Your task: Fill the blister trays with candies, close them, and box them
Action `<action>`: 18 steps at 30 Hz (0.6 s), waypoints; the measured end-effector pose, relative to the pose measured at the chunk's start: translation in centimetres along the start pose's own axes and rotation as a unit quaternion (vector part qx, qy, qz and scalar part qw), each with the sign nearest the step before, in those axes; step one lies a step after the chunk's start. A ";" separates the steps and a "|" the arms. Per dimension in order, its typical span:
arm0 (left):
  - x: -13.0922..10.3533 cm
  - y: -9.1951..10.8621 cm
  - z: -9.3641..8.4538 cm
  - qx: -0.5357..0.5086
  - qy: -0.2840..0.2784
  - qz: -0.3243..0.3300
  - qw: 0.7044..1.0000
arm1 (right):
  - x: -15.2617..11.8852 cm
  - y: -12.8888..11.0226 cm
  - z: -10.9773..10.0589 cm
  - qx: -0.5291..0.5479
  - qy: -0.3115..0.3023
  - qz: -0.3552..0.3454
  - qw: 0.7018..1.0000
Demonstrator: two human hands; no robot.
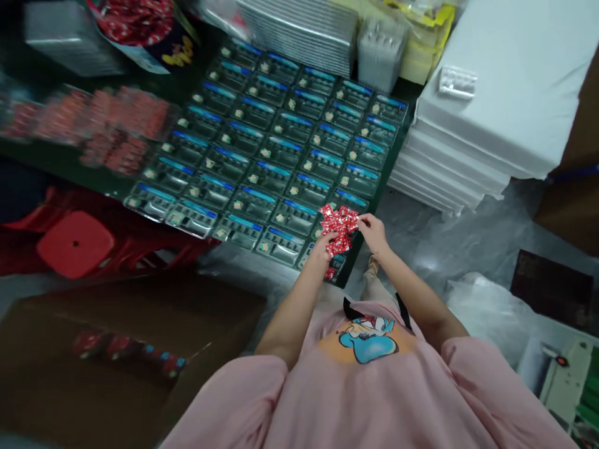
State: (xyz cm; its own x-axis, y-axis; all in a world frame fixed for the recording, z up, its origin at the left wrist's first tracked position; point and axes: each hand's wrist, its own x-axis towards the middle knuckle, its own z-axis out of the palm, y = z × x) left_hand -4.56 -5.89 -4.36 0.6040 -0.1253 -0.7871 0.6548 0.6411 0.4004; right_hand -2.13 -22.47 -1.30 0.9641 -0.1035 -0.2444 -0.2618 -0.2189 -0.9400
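Note:
A loose bunch of small red printed packets (340,226) is held in my left hand (322,245), its fingers closed about the lower left side. My right hand (373,232) pinches at the right edge of the bunch, thumb and fingertips together on a packet. Below both hands stand rows of clear plastic trays (286,249), each with a blue pen (259,194) along its upper side and a small pale piece at the left. Another red packet (330,273) lies in the tray at the near corner, under my left hand. The bunch hides part of the trays behind it.
A tub of red packets (135,22) stands at the back left, beside bagged reddish pieces (140,112). Stacked clear trays (304,34) line the back. White foam sheets (510,93) rise at the right. A red stool (75,243) and an open carton (140,293) are at left.

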 end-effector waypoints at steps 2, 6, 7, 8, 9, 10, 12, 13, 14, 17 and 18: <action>0.7 -0.7 1.7 -0.017 0.032 0.022 0.999 | 1.5 0.2 -0.9 0.007 0.001 -0.004 1.000; 1.9 -0.2 5.0 -0.050 0.056 0.029 0.997 | 4.7 0.8 -1.9 0.041 0.034 0.010 0.998; 2.2 0.1 5.5 -0.060 0.060 0.032 0.996 | 5.5 1.0 -2.0 0.054 0.049 0.027 0.997; 2.3 0.4 5.8 -0.070 0.065 0.036 0.995 | 6.3 1.2 -2.1 0.068 0.063 0.047 0.995; 2.5 0.8 6.0 -0.078 0.071 0.042 0.994 | 7.2 1.4 -2.2 0.081 0.073 0.068 0.992; 2.6 1.0 6.0 -0.086 0.079 0.047 0.992 | 8.1 1.6 -2.3 0.092 0.078 0.088 0.989; 3.0 1.2 5.9 -0.105 0.106 0.053 0.987 | 9.8 2.1 -2.3 0.106 0.072 0.113 0.985; 3.1 1.2 5.8 -0.114 0.122 0.054 0.984 | 10.6 2.4 -2.3 0.105 0.067 0.120 0.985; 3.3 1.1 5.7 -0.123 0.135 0.054 0.982 | 11.5 2.6 -2.2 0.098 0.062 0.124 0.985; 4.1 1.1 5.7 -0.136 0.150 0.046 0.978 | 13.6 3.4 -1.9 0.040 0.056 0.123 0.990; 4.4 1.1 5.7 -0.136 0.148 0.042 0.979 | 14.2 3.6 -1.9 0.009 0.056 0.118 0.991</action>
State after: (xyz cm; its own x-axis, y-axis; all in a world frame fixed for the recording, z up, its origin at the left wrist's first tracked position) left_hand 1.41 -10.03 -4.67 0.4660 0.1362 -0.8742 0.4381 0.8230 0.3617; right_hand 10.50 -26.55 -7.75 0.8652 -0.2566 -0.4307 -0.4772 -0.1583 -0.8644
